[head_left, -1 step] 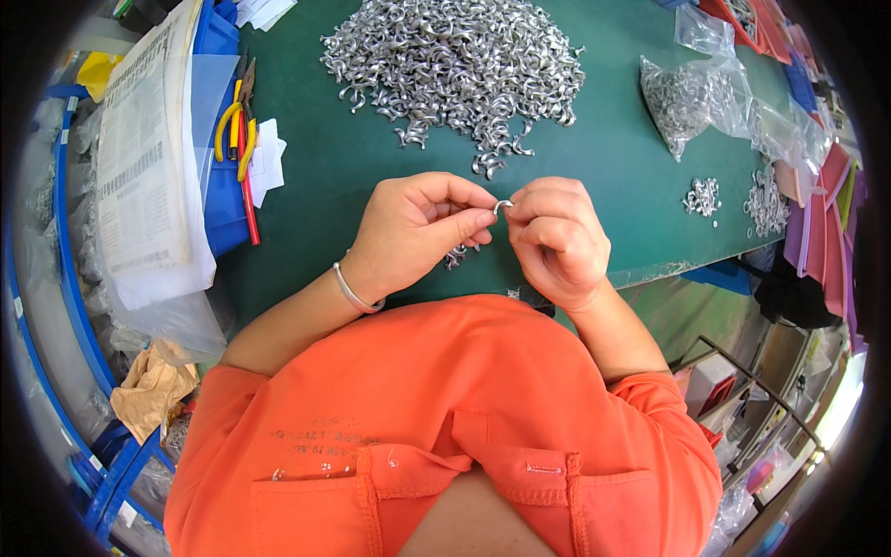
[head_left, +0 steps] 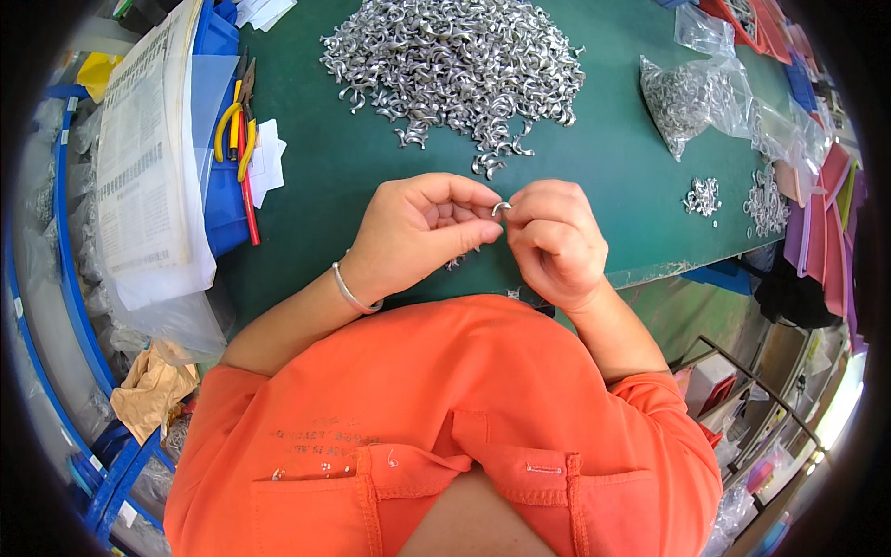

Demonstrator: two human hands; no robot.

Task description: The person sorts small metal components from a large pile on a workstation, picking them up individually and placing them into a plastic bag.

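In front of my chest both hands meet at a small curved silver metal piece, arched like a hook. My right hand pinches its right end between thumb and forefinger, with the other fingers curled in. My left hand has its thumb and forefinger tips about the left end, and its other fingers are loosely bent. A large heap of similar curved metal pieces lies on the green tabletop beyond my hands. A few more small metal pieces show partly from under my left hand.
At the left, yellow-handled pliers and a red rod-like tool lie by a blue bin and newspaper. A clear bag of metal pieces and a small pile lie at the right, near the table edge.
My left thumb has shifted slightly down, away from the forefinger, widening the gap between them. The curved piece has tilted a little; my right hand has hardly moved.
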